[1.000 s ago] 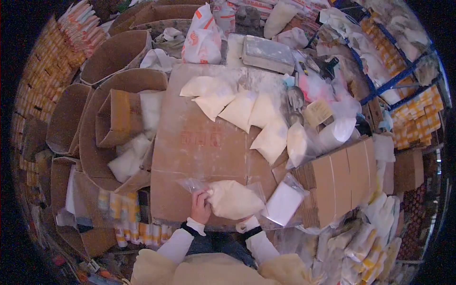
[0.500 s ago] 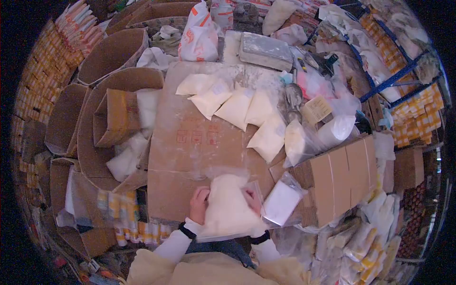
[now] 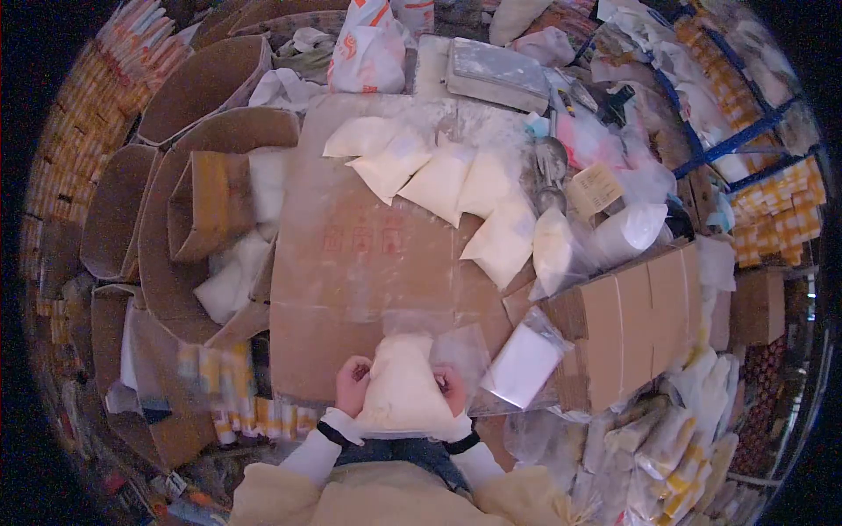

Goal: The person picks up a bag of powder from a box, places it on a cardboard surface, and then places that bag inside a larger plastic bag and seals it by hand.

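A plump clear bag of cream-coloured powder (image 3: pixel 402 390) stands at the near edge of the cardboard-covered table, its top end pointing away from me. My left hand (image 3: pixel 353 386) presses on its left side with curled fingers. On the opposite side, my right hand (image 3: pixel 451 391) grips the bag's edge, fingers partly hidden. A thin, see-through plastic bag (image 3: pixel 465 347) lies just beyond my right hand. Farther back, several filled powder bags (image 3: pixel 438 182) lie in a curved row. To the right rests a clear-wrapped white pack (image 3: pixel 524 364).
Open cardboard boxes (image 3: pixel 158 254) line the left side. A stack of folded cartons (image 3: pixel 623 320) stands at the right. At the back are a powder-dusted scale (image 3: pixel 498 74) and a white-and-orange plastic bag (image 3: pixel 368 53). Metal scoops (image 3: pixel 551 162) lie behind the row's right end.
Both hands and the powder bag have shifted slightly left. The bag looks narrower, and the see-through plastic at its right shows more. The whole view has tilted a little.
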### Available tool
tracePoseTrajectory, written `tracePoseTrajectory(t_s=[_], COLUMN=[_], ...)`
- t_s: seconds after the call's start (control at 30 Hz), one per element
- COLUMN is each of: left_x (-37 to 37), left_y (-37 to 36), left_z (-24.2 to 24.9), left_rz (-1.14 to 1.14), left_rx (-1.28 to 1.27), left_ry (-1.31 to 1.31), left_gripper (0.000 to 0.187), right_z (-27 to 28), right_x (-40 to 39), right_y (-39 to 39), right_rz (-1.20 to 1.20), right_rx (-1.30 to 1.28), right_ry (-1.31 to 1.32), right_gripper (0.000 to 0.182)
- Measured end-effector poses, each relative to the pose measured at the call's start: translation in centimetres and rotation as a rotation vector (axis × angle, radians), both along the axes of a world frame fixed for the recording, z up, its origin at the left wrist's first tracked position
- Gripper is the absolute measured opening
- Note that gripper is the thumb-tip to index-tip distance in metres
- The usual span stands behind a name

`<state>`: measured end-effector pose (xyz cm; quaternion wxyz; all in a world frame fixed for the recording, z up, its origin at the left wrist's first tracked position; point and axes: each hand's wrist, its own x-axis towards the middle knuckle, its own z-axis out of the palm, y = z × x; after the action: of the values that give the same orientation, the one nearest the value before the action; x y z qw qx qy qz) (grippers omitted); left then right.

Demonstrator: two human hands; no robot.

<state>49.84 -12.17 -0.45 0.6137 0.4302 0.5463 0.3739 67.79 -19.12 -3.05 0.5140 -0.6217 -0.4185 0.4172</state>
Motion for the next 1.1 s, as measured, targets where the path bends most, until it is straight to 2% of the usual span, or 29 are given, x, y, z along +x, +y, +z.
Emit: tracePoseTrajectory(t_s=[0.07,0.17,0.27,0.3,0.37,0.43,0.47,0.5,0.57,0.67,0.8,0.87,0.97,1.0,1.03,1.1], left_x=[-0.3,-1.4,-2.2,-2.5,-3.8,-4.0,-3.3,-2.8,-2.3,-2.1,-1.4,-1.4,-1.6,-1.9,-2.0,-2.1], left_y=[0.1,-0.6,-2.0,-2.5,-3.9,-3.5,-2.0,-1.0,-0.5,0.2,1.0,0.8,1.4,1.4,1.4,1.4], left_z=[0.2,-1.5,-3.0,-3.3,-10.8,-11.2,-7.1,-4.6,-4.2,-3.8,-1.8,-3.2,-6.0,-6.6,-6.0,-3.8], left_rz=[-0.066,-0.199,-0.282,-0.297,-0.136,-0.026,-0.004,0.02,-0.074,-0.159,-0.142,-0.18,-0.336,-0.401,-0.412,-0.43], left_rx=[-0.055,-0.123,-0.088,-0.058,-0.493,-0.785,-0.865,-0.945,-0.826,-0.759,-0.706,-0.573,-0.261,-0.136,-0.088,0.014], left_ry=[0.124,0.188,0.193,0.195,-0.238,-0.505,-0.553,-0.602,-0.46,-0.375,-0.33,-0.082,0.329,0.472,0.539,0.672], left_gripper=[0.01,0.009,0.012,0.013,0.017,0.021,0.023,0.025,0.028,0.033,0.031,0.027,0.024,0.024,0.023,0.022], right_z=[-1.9,-2.8,-1.4,-0.7,1.6,-1.6,-2.8,-2.4,-0.3,1.0,1.9,3.4,2.7,0.8,-1.9,-2.5], right_x=[-0.5,-1.0,-1.1,-1.2,-1.3,-1.4,-1.5,-1.8,-2.4,-2.5,-2.3,-2.0,-1.6,-1.6,-1.6,-1.4], right_y=[-1.1,-1.2,-0.9,-0.6,0.3,-0.4,-0.6,-0.4,0.7,1.1,1.4,1.7,0.9,0.2,-0.6,-0.7], right_rz=[-0.064,-0.017,0.066,0.07,0.079,0.188,0.239,0.25,0.27,0.173,0.165,0.13,0.132,0.119,0.107,0.084], right_rx=[-0.18,-0.236,-0.339,-0.345,-0.355,-0.297,-0.262,-0.266,-0.27,-0.218,-0.108,0.035,-0.235,-0.273,-0.311,-0.342], right_ry=[0.254,0.506,0.377,0.43,0.536,-0.007,-0.279,-0.309,-0.371,-0.256,-0.459,-0.474,-0.269,-0.208,-0.146,-0.016], right_gripper=[0.014,0.015,0.017,0.019,0.022,0.027,0.029,0.031,0.033,0.033,0.033,0.033,0.032,0.032,0.031,0.03])
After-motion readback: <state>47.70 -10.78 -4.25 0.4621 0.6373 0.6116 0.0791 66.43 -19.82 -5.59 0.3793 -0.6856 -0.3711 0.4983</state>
